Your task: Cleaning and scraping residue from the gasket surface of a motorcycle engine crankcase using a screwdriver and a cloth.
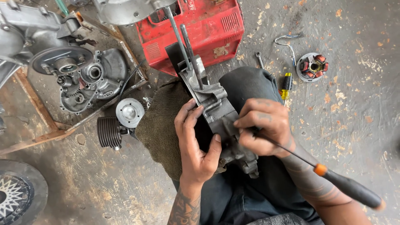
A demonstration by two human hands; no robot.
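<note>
A grey metal engine casing half with two long studs stands on edge across my lap. My left hand grips its left face, thumb hooked over the lower edge. My right hand pinches the thin shaft of a long screwdriver against the casing's right side. The screwdriver's black handle with an orange collar sticks out toward the lower right. A brown-green rag lies under the casing on my left knee.
On the concrete floor: a finned cylinder with piston, an open engine block on a wooden frame, a red metal cover, a yellow-handled screwdriver, a small spanner, a stator coil, a wheel.
</note>
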